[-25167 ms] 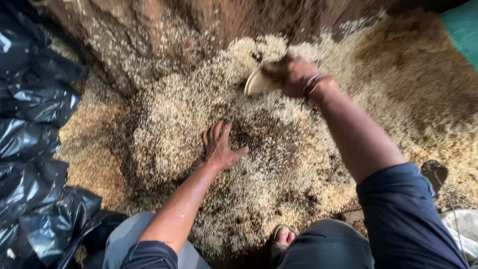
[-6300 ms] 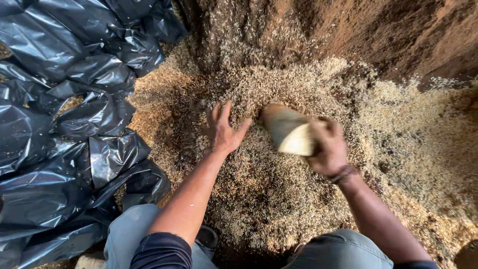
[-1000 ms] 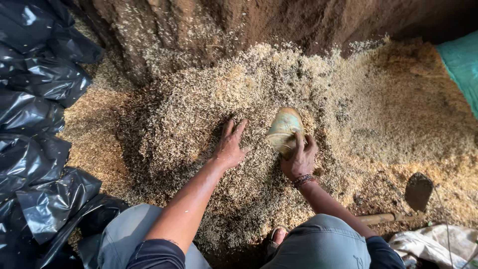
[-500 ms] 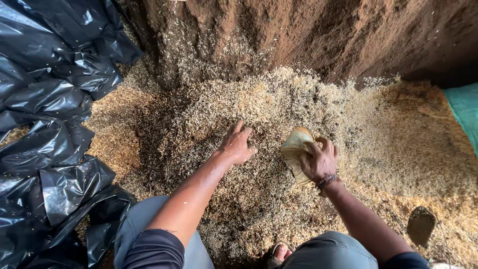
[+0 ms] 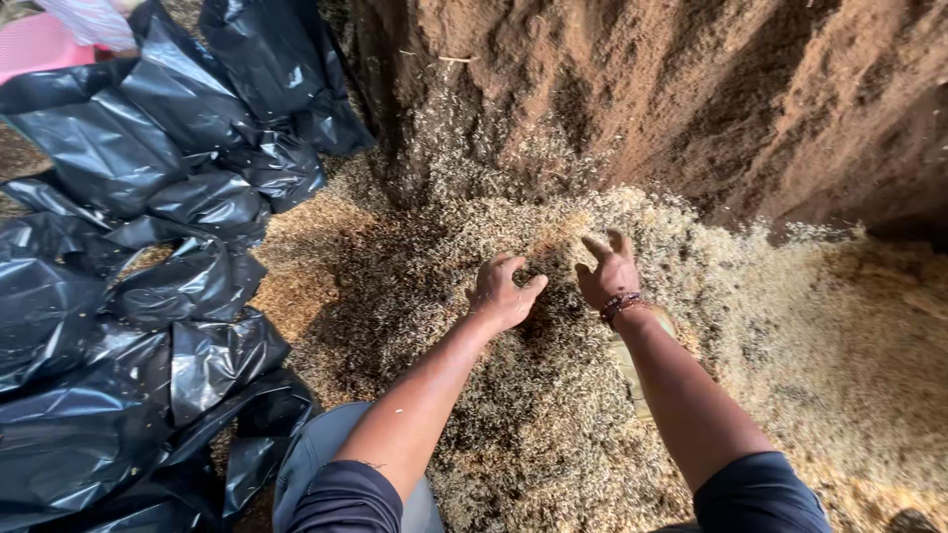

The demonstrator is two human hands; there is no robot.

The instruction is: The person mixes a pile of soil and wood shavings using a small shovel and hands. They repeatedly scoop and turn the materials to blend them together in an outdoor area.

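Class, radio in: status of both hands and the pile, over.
Left hand open, on husk pile. Right hand open above it, empty. Black plastic sheeting alongside, clear of hands.

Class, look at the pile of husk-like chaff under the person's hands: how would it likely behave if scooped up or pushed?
The chaff pile is loose, fine flakes, so it would probably spill between fingers rather than lift as a lump. Bits hang in the air near the left hand and right hand, suggesting it is light. Pushed, its slopes would likely slump.

Both hands, left and right, spread empty over husk pile; black plastic sheeting beside
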